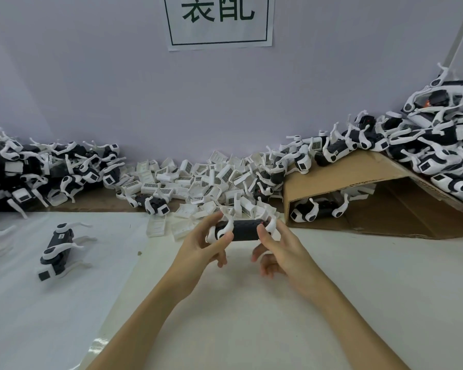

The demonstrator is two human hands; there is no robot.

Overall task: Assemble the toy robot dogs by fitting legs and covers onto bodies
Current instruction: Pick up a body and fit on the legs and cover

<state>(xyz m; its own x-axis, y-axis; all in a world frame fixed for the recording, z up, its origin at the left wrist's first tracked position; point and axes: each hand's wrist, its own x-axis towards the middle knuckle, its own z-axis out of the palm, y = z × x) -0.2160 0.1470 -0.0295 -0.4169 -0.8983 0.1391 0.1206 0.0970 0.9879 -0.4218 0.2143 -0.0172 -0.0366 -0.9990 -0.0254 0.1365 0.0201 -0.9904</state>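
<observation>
Holding a black toy dog body (245, 230) just above the table (251, 303), left hand (202, 247) and right hand (277, 248) pinch its ends; white legs look fitted, so pressing a cover (158, 226) squarely likely comes next.

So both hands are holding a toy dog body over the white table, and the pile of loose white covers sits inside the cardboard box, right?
Not quite. The head view shows the loose white covers heaped on the table against the wall, left of the cardboard box. Both the left hand and right hand do hold the toy dog body.
</observation>
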